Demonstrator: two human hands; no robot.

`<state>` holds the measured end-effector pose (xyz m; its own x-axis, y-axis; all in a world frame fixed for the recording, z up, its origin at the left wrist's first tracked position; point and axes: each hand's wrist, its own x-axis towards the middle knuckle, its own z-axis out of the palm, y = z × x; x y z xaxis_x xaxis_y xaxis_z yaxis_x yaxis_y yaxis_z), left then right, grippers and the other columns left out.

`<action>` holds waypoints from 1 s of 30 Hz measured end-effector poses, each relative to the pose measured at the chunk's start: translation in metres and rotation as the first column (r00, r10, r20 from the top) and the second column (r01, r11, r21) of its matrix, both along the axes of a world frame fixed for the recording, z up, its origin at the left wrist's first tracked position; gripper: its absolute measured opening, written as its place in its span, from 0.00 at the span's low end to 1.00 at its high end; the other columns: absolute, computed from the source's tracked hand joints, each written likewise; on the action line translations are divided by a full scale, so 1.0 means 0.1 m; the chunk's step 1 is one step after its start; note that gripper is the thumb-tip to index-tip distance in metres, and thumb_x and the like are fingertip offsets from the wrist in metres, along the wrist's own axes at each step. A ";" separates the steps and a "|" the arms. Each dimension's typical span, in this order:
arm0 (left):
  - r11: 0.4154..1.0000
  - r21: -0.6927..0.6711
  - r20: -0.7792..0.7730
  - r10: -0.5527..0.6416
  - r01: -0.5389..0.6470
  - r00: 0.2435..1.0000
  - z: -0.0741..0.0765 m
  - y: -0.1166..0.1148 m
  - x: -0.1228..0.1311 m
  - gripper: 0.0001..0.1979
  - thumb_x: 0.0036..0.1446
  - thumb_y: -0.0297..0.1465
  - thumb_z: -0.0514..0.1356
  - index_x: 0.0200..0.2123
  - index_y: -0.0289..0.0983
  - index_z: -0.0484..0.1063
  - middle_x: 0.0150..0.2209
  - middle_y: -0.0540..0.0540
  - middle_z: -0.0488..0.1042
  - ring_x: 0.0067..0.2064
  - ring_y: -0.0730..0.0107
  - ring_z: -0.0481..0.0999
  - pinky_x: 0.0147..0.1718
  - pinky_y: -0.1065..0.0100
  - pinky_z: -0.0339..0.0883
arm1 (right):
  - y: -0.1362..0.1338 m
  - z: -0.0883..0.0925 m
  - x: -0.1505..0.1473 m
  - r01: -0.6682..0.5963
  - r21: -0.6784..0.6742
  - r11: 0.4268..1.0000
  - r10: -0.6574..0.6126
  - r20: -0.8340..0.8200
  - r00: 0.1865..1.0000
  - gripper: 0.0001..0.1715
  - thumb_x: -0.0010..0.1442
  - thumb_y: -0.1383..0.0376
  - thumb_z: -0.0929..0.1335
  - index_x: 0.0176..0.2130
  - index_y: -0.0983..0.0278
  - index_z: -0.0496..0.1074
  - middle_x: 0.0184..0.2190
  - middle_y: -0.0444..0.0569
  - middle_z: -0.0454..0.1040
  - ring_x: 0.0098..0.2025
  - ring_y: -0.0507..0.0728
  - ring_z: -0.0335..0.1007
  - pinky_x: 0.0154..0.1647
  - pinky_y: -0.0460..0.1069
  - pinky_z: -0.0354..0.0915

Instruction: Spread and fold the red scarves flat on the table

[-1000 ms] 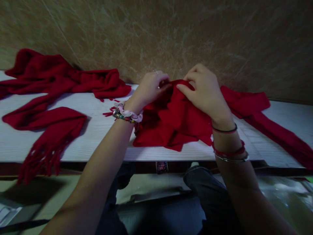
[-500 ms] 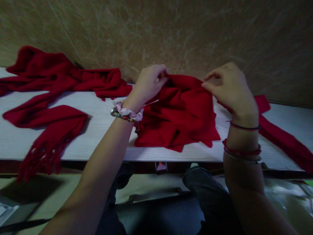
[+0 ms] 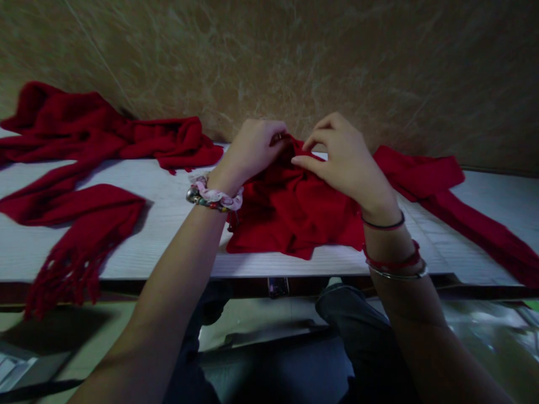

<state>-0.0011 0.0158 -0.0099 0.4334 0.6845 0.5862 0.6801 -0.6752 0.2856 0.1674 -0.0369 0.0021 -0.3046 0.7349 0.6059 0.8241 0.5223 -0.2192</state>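
**Right hand (image 3: pixel 332 160) came back in beside the left hand (image 3: pixel 261 148) on the red cloth (image 3: pixel 290 216)**

Half a second earlier, the right hand stood farther right and the top edge of the cloth was spread wide between the two hands. Now it had moved in toward the middle of the frame, and that edge looked gathered and shorter. The left hand had hardly shifted: its thumb and fingers pinched the top edge. The right hand's thumb and fingers were curved and slightly apart at the same edge; whether they gripped the cloth could not be told.

The cloth lay at the centre of the frame, matte and soft-looking, rumpled into folds, with pointed corners along its lower edge. It rested on a white board (image 3: pixel 181 241) with a fine streaked grain. At the left, a red scarf (image 3: pixel 96 202) lay heaped and winding, its knotted fringe hanging over the front edge. At the right, a flat red strip (image 3: pixel 467 221) bent at an angle. Behind, a brown wall (image 3: pixel 295 67) showed pale marbled veins. A crinkled pink band (image 3: pixel 219 196) circled the left wrist.
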 end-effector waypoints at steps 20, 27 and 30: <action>0.922 -0.383 -0.074 0.038 -0.064 0.997 -0.06 -0.07 0.08 0.11 0.52 0.32 0.59 0.39 0.34 0.68 0.33 0.48 0.73 0.35 0.69 0.72 0.35 0.70 0.61 | 0.48 -0.11 0.69 0.190 0.048 0.981 -0.180 -0.169 0.969 0.06 0.54 0.61 0.67 0.27 0.60 0.71 0.29 0.49 0.70 0.36 0.59 0.68 0.38 0.56 0.65; 0.897 -0.441 -0.003 -0.010 0.008 1.000 -0.01 -0.13 0.09 0.10 0.53 0.31 0.59 0.39 0.34 0.69 0.32 0.48 0.74 0.32 0.71 0.72 0.31 0.72 0.61 | 0.30 -0.01 0.62 -0.018 -0.013 1.000 0.016 -0.131 0.991 0.04 0.52 0.66 0.67 0.25 0.61 0.70 0.29 0.46 0.70 0.33 0.56 0.67 0.35 0.53 0.64; 0.876 -0.481 0.030 -0.030 0.041 0.999 -0.03 -0.14 0.10 0.11 0.51 0.30 0.60 0.39 0.34 0.69 0.31 0.49 0.75 0.30 0.72 0.72 0.28 0.73 0.61 | 0.31 -0.02 0.66 -0.052 -0.004 0.999 0.051 -0.126 0.991 0.04 0.52 0.67 0.68 0.25 0.61 0.70 0.28 0.46 0.70 0.32 0.55 0.67 0.34 0.52 0.63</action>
<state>0.0091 0.0018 -0.0126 0.4537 0.8690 0.1972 0.6484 -0.4738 0.5959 0.2339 -0.0064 -0.0001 -0.2635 0.7251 0.6363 0.7620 0.5609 -0.3237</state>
